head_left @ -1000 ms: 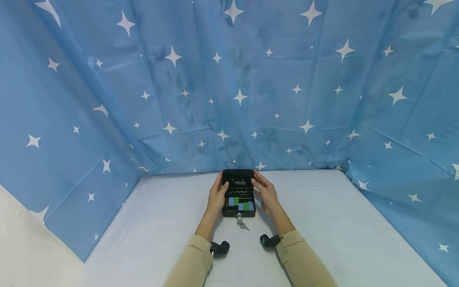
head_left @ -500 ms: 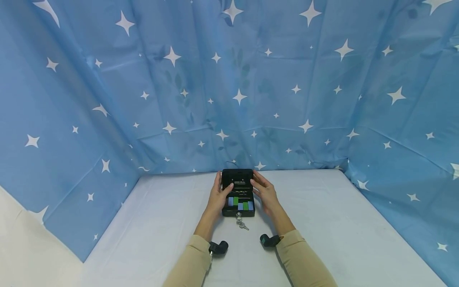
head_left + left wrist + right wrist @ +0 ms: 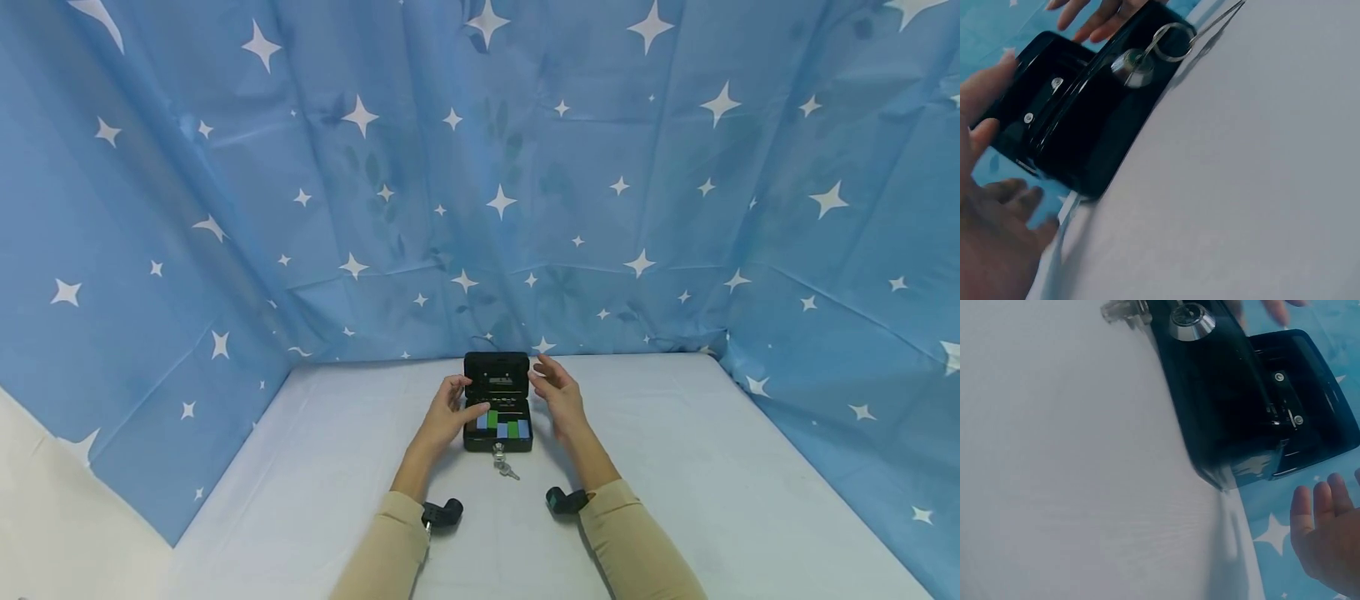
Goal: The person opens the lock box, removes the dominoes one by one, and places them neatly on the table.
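A small black cash box [image 3: 480, 445] stands on the white table with its lid [image 3: 497, 362] raised at the back. Inside lie several blue blocks [image 3: 502, 431] and green blocks [image 3: 513, 430]. A key ring with keys [image 3: 508, 472] hangs from the silver lock [image 3: 1191, 322] on the front wall. My left hand [image 3: 442, 418] is at the box's left side, its thumb stretched over the left rim; whether it touches cannot be told. Beside the lid's right edge is my right hand [image 3: 562, 402], fingers loosely bent. In the right wrist view that hand [image 3: 1332, 544] is apart from the box.
The white tabletop [image 3: 637, 433] extends around the box. Behind it and at both sides hangs a blue curtain [image 3: 420, 250] with white stars. Each wrist carries a black camera, the left camera [image 3: 444, 513] and the right camera [image 3: 566, 501].
My left hand has let go of the lid and moved down and left. The right fingers have come away from the lid's right edge. The box stays put with its lid raised.
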Motion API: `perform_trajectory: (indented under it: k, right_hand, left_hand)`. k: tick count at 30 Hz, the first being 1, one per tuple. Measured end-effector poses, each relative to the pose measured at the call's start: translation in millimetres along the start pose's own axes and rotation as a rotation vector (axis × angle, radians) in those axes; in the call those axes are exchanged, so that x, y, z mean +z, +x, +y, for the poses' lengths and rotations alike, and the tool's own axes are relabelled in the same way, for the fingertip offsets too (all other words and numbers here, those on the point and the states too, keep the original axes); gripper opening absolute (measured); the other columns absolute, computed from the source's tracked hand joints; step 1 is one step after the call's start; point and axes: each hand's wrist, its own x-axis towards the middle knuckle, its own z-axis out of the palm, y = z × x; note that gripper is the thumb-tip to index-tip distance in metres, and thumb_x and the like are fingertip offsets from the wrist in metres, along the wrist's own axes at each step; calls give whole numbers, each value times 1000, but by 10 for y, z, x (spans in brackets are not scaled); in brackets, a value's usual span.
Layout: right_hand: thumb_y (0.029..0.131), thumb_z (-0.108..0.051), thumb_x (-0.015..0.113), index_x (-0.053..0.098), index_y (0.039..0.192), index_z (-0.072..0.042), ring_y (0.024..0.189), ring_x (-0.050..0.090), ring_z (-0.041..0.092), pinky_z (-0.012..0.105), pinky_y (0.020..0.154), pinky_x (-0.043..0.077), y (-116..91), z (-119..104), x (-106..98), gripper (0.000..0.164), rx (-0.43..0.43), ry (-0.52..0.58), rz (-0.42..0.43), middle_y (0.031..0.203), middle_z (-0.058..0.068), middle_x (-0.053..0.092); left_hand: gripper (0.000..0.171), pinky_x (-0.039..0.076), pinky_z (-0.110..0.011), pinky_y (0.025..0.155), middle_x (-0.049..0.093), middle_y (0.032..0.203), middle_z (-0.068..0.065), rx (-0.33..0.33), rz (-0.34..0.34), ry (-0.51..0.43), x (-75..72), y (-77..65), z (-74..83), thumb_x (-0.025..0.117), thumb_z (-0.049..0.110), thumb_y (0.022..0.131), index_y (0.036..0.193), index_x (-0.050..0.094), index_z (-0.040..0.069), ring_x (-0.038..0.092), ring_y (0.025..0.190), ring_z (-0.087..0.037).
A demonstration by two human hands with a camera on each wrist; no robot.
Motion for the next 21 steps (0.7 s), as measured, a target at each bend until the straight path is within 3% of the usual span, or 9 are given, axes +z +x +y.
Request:
perform_trajectory:
  k: [5, 10, 14, 21]
  right_hand:
    - [100, -24, 72, 59, 146, -17, 127, 55, 26, 47, 112, 45, -25, -61, -1, 48, -15, -55, 24, 145, 11, 58]
    - [99, -25, 73, 62, 142, -17, 121, 56, 25, 45, 109, 45, -50, -112, -13, 45, -35, -101, 37, 141, 10, 59]
    - [99, -25, 73, 63, 139, -15, 118, 52, 23, 42, 101, 44, -53, -161, -29, 42, -85, -159, 50, 139, 10, 60]
    - [99, -25, 74, 69, 129, -10, 105, 55, 21, 39, 87, 48, -69, -199, -46, 33, -173, -256, 36, 127, 10, 66]
  left_hand:
    - [68, 22, -61, 126, 30, 170, -14, -35, -65, 157, -74, -37, -33, 86, 28, 88, 147, 53, 22, 24, 158, -42]
    - [78, 24, -64, 125, 33, 169, -11, -56, -172, 251, -96, -60, -64, 86, 35, 87, 155, 48, 26, 23, 159, -39]
    - [86, 26, -64, 124, 35, 169, -9, -84, -196, 314, -92, -68, -54, 87, 42, 84, 158, 45, 30, 26, 158, -35]
    - [93, 29, -65, 122, 39, 166, -15, -88, -217, 355, -83, -80, -50, 86, 45, 84, 161, 41, 20, 32, 155, -38]
